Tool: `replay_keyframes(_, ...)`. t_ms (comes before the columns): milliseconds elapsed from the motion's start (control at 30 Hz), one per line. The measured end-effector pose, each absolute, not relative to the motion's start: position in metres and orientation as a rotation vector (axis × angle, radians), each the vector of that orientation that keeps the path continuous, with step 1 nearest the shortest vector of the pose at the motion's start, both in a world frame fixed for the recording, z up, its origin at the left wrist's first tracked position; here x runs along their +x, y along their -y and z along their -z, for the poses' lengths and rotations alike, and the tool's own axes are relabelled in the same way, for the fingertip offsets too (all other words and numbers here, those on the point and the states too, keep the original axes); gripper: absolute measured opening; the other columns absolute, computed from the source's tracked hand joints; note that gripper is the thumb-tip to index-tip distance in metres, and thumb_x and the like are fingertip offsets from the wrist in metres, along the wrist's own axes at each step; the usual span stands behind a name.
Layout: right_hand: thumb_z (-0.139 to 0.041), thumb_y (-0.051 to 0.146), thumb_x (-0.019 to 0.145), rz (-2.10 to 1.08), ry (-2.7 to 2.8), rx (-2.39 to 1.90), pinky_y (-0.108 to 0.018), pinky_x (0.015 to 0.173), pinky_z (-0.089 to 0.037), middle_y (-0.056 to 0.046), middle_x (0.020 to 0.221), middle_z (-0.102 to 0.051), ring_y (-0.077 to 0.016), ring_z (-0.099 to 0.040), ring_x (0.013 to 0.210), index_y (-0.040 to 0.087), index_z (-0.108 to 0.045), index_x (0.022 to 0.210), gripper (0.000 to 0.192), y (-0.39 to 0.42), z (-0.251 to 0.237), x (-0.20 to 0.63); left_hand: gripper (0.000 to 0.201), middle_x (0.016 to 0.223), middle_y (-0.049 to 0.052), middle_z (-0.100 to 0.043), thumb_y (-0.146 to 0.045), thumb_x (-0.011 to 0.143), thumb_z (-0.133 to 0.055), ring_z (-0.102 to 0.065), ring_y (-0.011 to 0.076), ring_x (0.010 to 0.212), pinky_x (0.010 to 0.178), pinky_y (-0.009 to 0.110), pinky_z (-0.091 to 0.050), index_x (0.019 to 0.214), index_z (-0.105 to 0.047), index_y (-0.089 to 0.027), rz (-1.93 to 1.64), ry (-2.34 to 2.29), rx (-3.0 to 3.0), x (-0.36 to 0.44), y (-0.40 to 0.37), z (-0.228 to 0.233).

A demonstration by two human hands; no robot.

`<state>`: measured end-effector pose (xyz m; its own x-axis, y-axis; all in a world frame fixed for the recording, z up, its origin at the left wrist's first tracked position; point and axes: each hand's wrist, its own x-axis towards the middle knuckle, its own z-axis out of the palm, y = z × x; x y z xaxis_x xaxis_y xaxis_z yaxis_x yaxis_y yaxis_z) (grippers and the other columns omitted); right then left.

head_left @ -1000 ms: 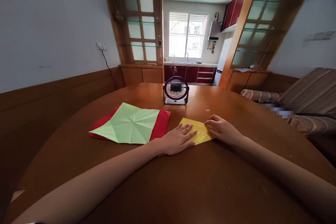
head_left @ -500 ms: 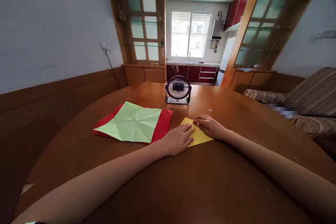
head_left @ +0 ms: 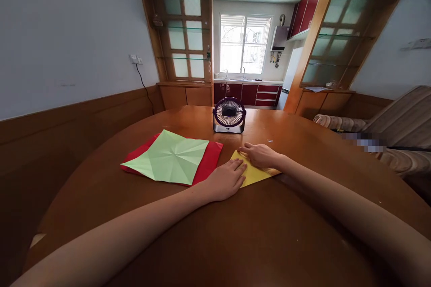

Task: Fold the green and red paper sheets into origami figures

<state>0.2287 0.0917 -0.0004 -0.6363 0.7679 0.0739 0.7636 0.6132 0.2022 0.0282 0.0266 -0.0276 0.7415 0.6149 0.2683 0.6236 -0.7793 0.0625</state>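
Note:
A sheet of yellow paper (head_left: 256, 176), which looks folded, lies on the wooden table under both of my hands. My left hand (head_left: 225, 180) rests flat across its left side, fingers stretched out and slightly apart. At the far edge, the fingertips of my right hand (head_left: 261, 154) touch the paper near its upper corner, with the index finger reaching forward and the others bent. Part of the sheet is hidden beneath that hand and wrist. To the left, a creased light green paper (head_left: 173, 154) is spread over red paper (head_left: 209, 161).
A small dark desk fan (head_left: 229, 114) stands on the table (head_left: 262, 233) beyond the papers. A striped sofa (head_left: 400, 130) is off to the right. A black cord (head_left: 144, 87) hangs from a wall socket at the left.
My right hand has slid left along the far edge of the yellow paper toward its upper corner. My left hand stays in nearly the same place.

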Motion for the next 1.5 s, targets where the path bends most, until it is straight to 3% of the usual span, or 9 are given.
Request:
replay_keyframes(267, -0.043, 0.013, 0.089, -0.414, -2.776, 1.379, -0.029, 0.062, -0.043, -0.014, 0.113, -0.062, -0.0213, -0.067, 0.075, 0.024, -0.044, 0.141, 0.054, -0.095, 0.007, 0.221, 0.045, 0.143, 0.018, -0.047, -0.031, 0.1, -0.031, -0.041, 0.0276, 0.136, 0.112, 0.042, -0.035, 0.136, -0.047, -0.01, 0.458, 1.039, -2.906, 0.028, -0.025, 0.025)
replay_keyframes(400, -0.04, 0.009, 0.087, -0.366, -2.962, 1.528, -0.03, 0.066, -0.045, -0.013, 0.113, -0.062, -0.0212, -0.065, 0.079, 0.021, -0.042, 0.142, 0.056, -0.089, 0.012, 0.237, 0.049, 0.15, 0.018, -0.038, -0.034, 0.1, -0.029, -0.032, 0.0281, 0.141, 0.115, 0.042, -0.027, 0.141, -0.042, -0.008, 0.375, 1.089, -2.906, 0.029, -0.028, 0.029)
replay_keyframes(533, -0.038, 0.01, 0.088, -0.298, -3.186, 1.573, -0.031, 0.072, -0.048, -0.012, 0.105, -0.063, -0.0199, -0.062, 0.083, 0.016, -0.057, 0.128, 0.044, -0.081, 0.016, 0.259, 0.055, 0.154, 0.02, -0.029, -0.038, 0.1, -0.028, -0.023, 0.0314, 0.144, 0.116, 0.048, -0.022, 0.145, -0.036, -0.008, 0.315, 1.15, -2.898, 0.03, -0.032, 0.03)
replay_keyframes(700, -0.044, 0.021, 0.094, -0.317, -3.29, 1.272, -0.036, 0.08, -0.048, -0.011, 0.098, -0.065, -0.0215, -0.059, 0.088, 0.019, -0.068, 0.106, 0.027, -0.064, 0.02, 0.272, 0.047, 0.135, 0.017, -0.053, -0.039, 0.092, -0.042, -0.049, 0.0322, 0.125, 0.104, 0.046, -0.039, 0.129, -0.054, -0.012, 0.329, 1.105, -2.904, 0.037, -0.04, 0.011)
replay_keyframes(833, -0.043, 0.023, 0.096, -0.274, -3.291, 1.247, -0.039, 0.084, -0.049, -0.012, 0.102, -0.065, -0.0229, -0.059, 0.093, 0.019, -0.069, 0.108, 0.028, -0.057, 0.02, 0.273, 0.036, 0.113, 0.018, -0.061, -0.028, 0.09, -0.04, -0.056, 0.0319, 0.109, 0.096, 0.046, -0.043, 0.111, -0.062, -0.009, 0.385, 1.179, -2.804, 0.051, -0.054, 0.007)
replay_keyframes(1033, -0.04, 0.023, 0.096, -0.198, -3.314, 1.275, -0.044, 0.092, -0.049, -0.012, 0.114, -0.066, -0.0243, -0.06, 0.105, 0.019, -0.066, 0.117, 0.033, -0.058, 0.022, 0.273, 0.053, 0.148, 0.021, -0.04, -0.029, 0.095, -0.028, -0.035, 0.0282, 0.139, 0.114, 0.042, -0.026, 0.138, -0.041, -0.001, 0.326, 1.194, -2.844, 0.057, -0.066, 0.024)
replay_keyframes(1200, -0.033, 0.039, 0.101, 0.125, -3.205, 1.313, -0.048, 0.115, -0.032, -0.015, 0.151, -0.037, -0.0261, -0.034, 0.141, 0.013, -0.042, 0.144, 0.051, -0.055, 0.027, 0.277, 0.062, 0.154, 0.022, -0.027, -0.036, 0.096, -0.026, -0.024, 0.028, 0.144, 0.117, 0.04, -0.019, 0.145, -0.03, 0.002, 0.217, 1.248, -2.879, 0.056, -0.065, 0.023)
replay_keyframes(1333, -0.031, 0.052, 0.1, 0.311, -3.056, 1.353, -0.048, 0.121, -0.019, -0.013, 0.158, -0.021, -0.0264, -0.017, 0.147, 0.013, -0.028, 0.151, 0.064, -0.053, 0.031, 0.283, 0.066, 0.155, 0.022, -0.023, -0.039, 0.095, -0.025, -0.02, 0.0273, 0.146, 0.117, 0.04, -0.017, 0.147, -0.026, 0.003, 0.17, 1.284, -2.878, 0.058, -0.065, 0.022)
replay_keyframes(1500, -0.028, 0.059, 0.098, 0.292, -2.993, 1.371, -0.048, 0.122, -0.013, -0.009, 0.159, -0.014, -0.0262, -0.01, 0.148, 0.016, -0.02, 0.153, 0.071, -0.05, 0.031, 0.288, 0.071, 0.157, 0.019, -0.021, -0.046, 0.094, -0.024, -0.02, 0.0273, 0.146, 0.118, 0.044, -0.016, 0.149, -0.025, -0.001, 0.149, 1.335, -2.85, 0.058, -0.065, 0.02)
